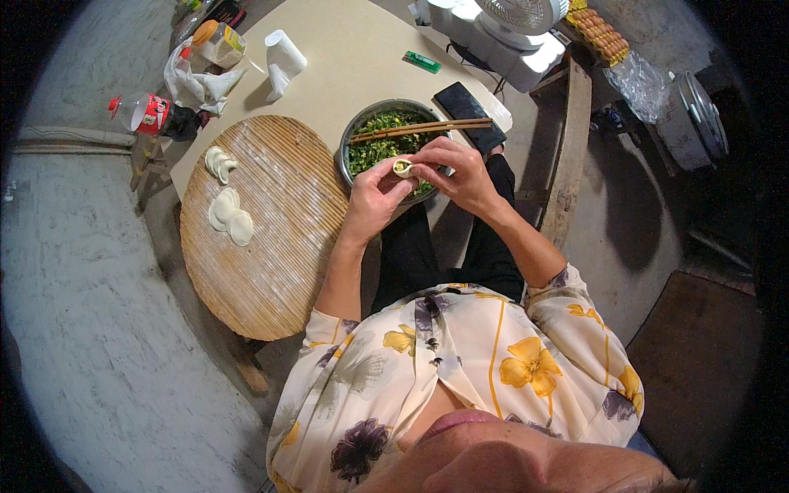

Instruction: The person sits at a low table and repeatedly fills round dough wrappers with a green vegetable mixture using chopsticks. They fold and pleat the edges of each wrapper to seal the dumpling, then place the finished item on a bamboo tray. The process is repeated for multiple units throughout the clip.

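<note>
Between my left hand (pixel 376 200) and my right hand (pixel 459 172) is a dough wrapper (pixel 404 168), folded around a little filling. Fingers of both hands pinch its edges, and its opening faces up. Directly beneath is a metal bowl (pixel 343 145) of chopped green and yellow filling (pixel 373 154). A pair of chopsticks (pixel 425 128) lies across the bowl with the tips over the filling. To the left, a floured round slatted board (pixel 277 259) carries overlapping round wrappers (pixel 231 215) and a small cluster of folded dumplings (pixel 220 164).
On the table (pixel 345 49) are a paper roll (pixel 285 58), a green packet (pixel 422 61) and a dark phone (pixel 465 111). A cola bottle (pixel 154 116) and a lidded jar (pixel 217 46) stand at left. A fan (pixel 521 15) and egg trays (pixel 598 34) are at the far right.
</note>
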Tool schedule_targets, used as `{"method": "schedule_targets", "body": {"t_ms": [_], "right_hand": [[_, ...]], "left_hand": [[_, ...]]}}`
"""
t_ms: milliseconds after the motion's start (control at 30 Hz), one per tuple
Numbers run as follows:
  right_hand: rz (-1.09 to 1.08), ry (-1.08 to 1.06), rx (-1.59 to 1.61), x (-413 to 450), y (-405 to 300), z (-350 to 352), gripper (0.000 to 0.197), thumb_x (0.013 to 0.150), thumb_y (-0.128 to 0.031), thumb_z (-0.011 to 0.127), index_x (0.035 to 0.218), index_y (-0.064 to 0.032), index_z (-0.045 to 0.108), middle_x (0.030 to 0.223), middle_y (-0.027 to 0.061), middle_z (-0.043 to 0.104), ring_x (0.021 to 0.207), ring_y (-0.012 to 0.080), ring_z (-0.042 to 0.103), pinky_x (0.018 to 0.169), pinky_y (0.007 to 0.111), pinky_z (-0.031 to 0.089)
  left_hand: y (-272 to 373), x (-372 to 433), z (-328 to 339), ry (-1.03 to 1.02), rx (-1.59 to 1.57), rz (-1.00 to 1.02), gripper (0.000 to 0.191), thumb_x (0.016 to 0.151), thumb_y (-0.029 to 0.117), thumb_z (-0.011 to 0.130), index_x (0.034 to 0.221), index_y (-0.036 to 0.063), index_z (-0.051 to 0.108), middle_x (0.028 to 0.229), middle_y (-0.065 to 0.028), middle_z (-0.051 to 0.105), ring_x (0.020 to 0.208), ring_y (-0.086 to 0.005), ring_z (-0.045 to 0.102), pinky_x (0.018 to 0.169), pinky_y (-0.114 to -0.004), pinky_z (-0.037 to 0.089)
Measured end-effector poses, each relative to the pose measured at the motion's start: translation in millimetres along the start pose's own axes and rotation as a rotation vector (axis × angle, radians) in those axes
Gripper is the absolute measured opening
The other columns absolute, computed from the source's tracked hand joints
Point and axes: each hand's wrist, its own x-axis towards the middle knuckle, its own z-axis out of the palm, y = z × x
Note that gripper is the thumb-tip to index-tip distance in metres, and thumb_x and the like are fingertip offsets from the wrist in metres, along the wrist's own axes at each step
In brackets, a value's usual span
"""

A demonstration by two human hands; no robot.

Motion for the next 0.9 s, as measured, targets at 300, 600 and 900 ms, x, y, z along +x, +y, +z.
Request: {"method": "schedule_targets", "body": {"t_ms": [300,600,900], "right_hand": [[-0.096,0.084,-0.061,-3,4,6,0.017,0.085,-0.006,0.074,0.102,-0.0040,0.075,0.089,0.0109,0.069,0.082,0.0247,0.067,0.070,0.035,0.055],[-0.130,0.012,-0.069,2,-8,2,0.019,0.084,-0.004,0.074,0.103,-0.0049,0.074,0.095,0.0114,0.067,0.088,0.0264,0.067,0.074,0.036,0.056],[0.063,-0.019,0.094,1,-3,2,0.014,0.086,-0.007,0.073,0.099,-0.0025,0.073,0.092,0.0109,0.067,0.082,0.0232,0.068,0.072,0.034,0.056]], "left_hand": [[-1,-1,0,0.009,-0.098,-0.058,0.031,0.093,0.002,0.066,0.124,-0.0026,0.063,0.108,-0.0056,0.070,0.099,-0.0122,0.066,0.091,-0.027,0.052],[-4,-3,2,0.030,0.035,0.023,0.029,0.094,0.001,0.064,0.123,-0.0028,0.064,0.105,-0.0058,0.071,0.097,-0.0117,0.066,0.088,-0.027,0.053],[-2,-2,2,0.017,0.145,0.020,0.031,0.093,0.002,0.063,0.124,-0.0029,0.063,0.105,-0.0081,0.072,0.096,-0.0129,0.067,0.086,-0.028,0.054]]}}
